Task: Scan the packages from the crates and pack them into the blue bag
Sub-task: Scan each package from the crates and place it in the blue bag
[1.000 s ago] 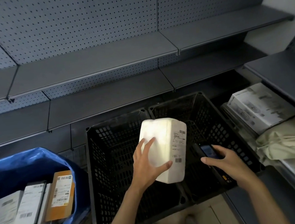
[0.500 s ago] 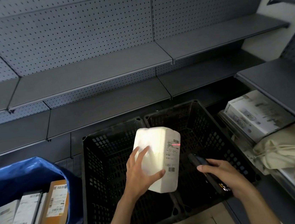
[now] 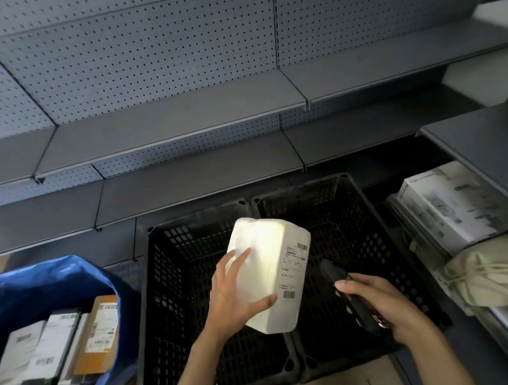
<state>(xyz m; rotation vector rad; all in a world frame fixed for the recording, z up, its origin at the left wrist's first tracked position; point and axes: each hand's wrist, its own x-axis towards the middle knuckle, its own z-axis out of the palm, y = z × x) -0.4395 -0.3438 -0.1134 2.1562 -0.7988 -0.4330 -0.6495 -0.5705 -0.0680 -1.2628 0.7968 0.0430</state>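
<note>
My left hand point(image 3: 231, 294) grips a white wrapped package point(image 3: 271, 263) and holds it up over the two black crates point(image 3: 176, 298), its label with barcodes turned to the right. My right hand point(image 3: 384, 301) grips a dark handheld scanner point(image 3: 348, 292), which points at the label from just to its right. The blue bag point(image 3: 43, 282) stands open at the lower left with several flat packages point(image 3: 57, 344) upright inside. Both crates look dark inside, and I make out no packages in them.
Grey metal shelves with perforated back panels run across the back. On the right, under a shelf, lie a white printed box point(image 3: 449, 203) and a cream cloth bag point(image 3: 505, 270). A strip of light floor shows in front of the crates.
The red scan line seen on the label half a second ago is gone. The package and scanner have stayed in nearly the same pose; my view has shifted slightly.
</note>
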